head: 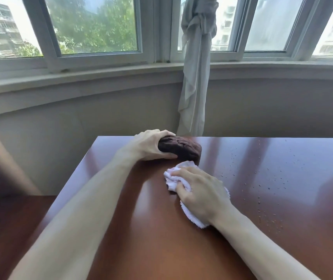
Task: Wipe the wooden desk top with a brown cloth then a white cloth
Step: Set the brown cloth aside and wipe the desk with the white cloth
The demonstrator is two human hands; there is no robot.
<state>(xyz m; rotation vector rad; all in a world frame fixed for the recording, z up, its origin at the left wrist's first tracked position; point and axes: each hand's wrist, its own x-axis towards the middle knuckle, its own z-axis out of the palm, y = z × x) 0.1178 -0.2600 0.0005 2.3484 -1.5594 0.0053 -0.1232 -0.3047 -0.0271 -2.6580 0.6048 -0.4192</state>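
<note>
Two cloths were on the wooden desk top (242, 168), one under each of our hands, and both looked soft and light, the sort that bunch and fold under the palm, not slide as a flat sheet. Our left hand (151, 146) was curled round the brown cloth (181, 147), wadded into a thick lump near the far edge of the desk; we judged it best gripped from above and at its side, as it was. Our right hand (200, 190) lay on the white cloth (173, 178), fingers curled into its crumpled folds, just nearer to us than the brown one; the two cloths sat close together, whether touching we could not tell. The polished surface looked slick, so we expected each cloth to glide easily under light pressure. We counted one brown cloth, one white cloth, one desk, and many small specks (271, 217) scattered on its right side.
</note>
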